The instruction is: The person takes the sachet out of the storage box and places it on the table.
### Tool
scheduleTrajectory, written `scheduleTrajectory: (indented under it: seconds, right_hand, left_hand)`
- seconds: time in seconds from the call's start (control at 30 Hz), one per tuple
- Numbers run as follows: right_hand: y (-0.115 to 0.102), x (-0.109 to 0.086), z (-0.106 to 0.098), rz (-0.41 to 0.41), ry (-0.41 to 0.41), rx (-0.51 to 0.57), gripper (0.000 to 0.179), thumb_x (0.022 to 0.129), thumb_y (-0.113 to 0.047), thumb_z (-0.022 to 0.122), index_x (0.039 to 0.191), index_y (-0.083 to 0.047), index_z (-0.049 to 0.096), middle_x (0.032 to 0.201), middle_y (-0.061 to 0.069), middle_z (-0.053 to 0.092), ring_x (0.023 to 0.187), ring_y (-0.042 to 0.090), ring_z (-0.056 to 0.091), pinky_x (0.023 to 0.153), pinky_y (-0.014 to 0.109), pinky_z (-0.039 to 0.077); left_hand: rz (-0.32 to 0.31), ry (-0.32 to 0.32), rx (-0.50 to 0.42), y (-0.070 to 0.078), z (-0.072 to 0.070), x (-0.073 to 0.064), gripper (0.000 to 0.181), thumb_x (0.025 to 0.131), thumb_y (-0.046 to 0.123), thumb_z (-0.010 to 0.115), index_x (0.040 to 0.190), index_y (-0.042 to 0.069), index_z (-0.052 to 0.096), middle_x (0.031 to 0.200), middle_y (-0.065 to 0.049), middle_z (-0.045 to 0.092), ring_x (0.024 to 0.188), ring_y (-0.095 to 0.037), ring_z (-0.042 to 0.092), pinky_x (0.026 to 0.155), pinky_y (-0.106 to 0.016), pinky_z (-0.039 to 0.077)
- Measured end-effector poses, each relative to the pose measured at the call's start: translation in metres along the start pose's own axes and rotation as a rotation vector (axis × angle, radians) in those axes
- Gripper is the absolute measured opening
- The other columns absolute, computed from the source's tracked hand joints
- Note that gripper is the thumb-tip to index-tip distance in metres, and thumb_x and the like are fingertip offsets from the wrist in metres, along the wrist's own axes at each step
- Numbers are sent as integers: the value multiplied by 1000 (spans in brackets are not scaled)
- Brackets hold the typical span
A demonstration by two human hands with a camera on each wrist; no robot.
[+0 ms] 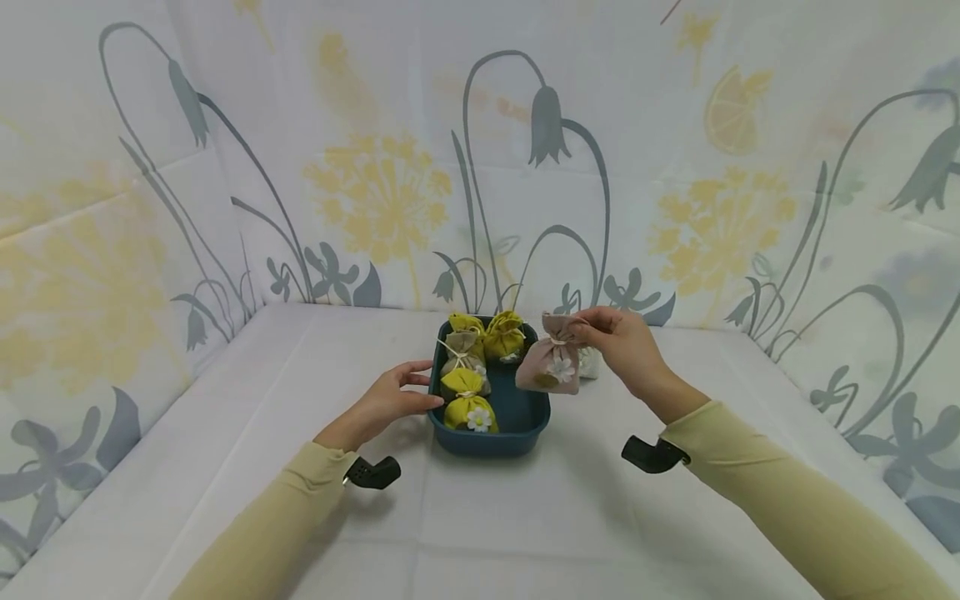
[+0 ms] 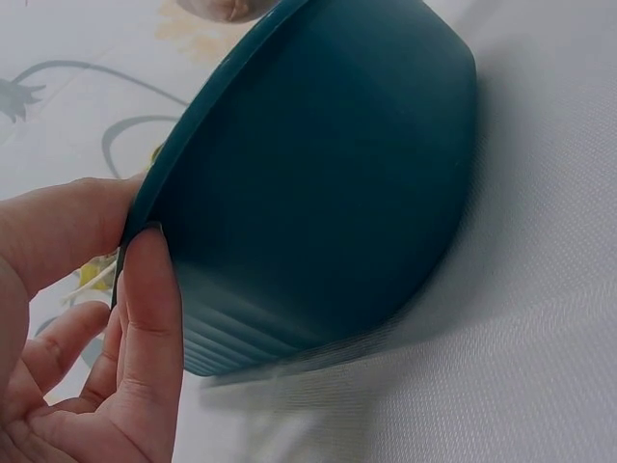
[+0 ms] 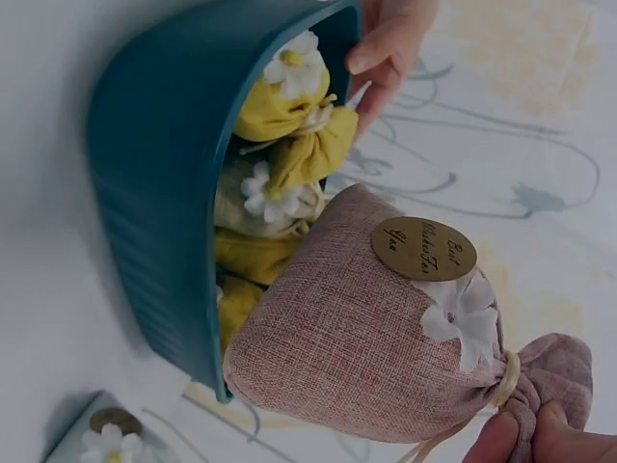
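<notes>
My right hand (image 1: 622, 340) pinches the gathered neck of a pink drawstring pouch (image 3: 337, 318), held up over the right rim of a dark teal bin (image 1: 491, 444). The pouch carries a white fabric flower and a round gold-brown tag. Across from it, my left hand (image 1: 390, 397) grips the bin's left rim, one fingertip against the outer wall in the left wrist view. Inside the bin sit several pouches: a yellow pouch (image 1: 467, 404) with a white flower in front, a beige pouch (image 1: 465, 357) behind it, and another yellow pouch (image 1: 505, 337) at the back.
A pale pouch (image 1: 588, 363) with a white flower stands on the table right of the bin, partly behind my right hand. White cloth (image 1: 480, 517) covers the table, and a flower-printed curtain (image 1: 390, 125) rises behind.
</notes>
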State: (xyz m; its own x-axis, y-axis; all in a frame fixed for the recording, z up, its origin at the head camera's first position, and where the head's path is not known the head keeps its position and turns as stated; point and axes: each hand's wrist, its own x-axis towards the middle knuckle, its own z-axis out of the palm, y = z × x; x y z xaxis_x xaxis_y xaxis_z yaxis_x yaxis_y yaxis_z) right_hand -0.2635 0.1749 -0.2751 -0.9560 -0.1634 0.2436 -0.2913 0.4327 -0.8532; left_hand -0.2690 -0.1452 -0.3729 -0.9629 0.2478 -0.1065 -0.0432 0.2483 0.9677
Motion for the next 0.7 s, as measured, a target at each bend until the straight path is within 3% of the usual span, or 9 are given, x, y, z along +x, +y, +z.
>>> scheduleTrajectory:
  seconds: [0.33, 0.7]
  right_hand:
    - [13, -10, -26, -32, 60, -41, 27, 94, -15, 57, 106, 8, 61, 93, 0, 63, 86, 3, 57, 75, 19, 49]
    - [37, -16, -51, -28, 127, -65, 31, 97, -13, 51, 113, 14, 55, 95, 3, 62, 81, -4, 55, 73, 15, 48]
  left_hand:
    - [-14, 6, -4, 1, -1, 2, 70, 81, 15, 74, 141, 13, 39, 129, -17, 44, 105, -25, 54, 89, -39, 47]
    - [-12, 10, -7, 2, 0, -2, 70, 81, 12, 73, 142, 11, 38, 129, -19, 43, 105, -27, 55, 87, -37, 49]
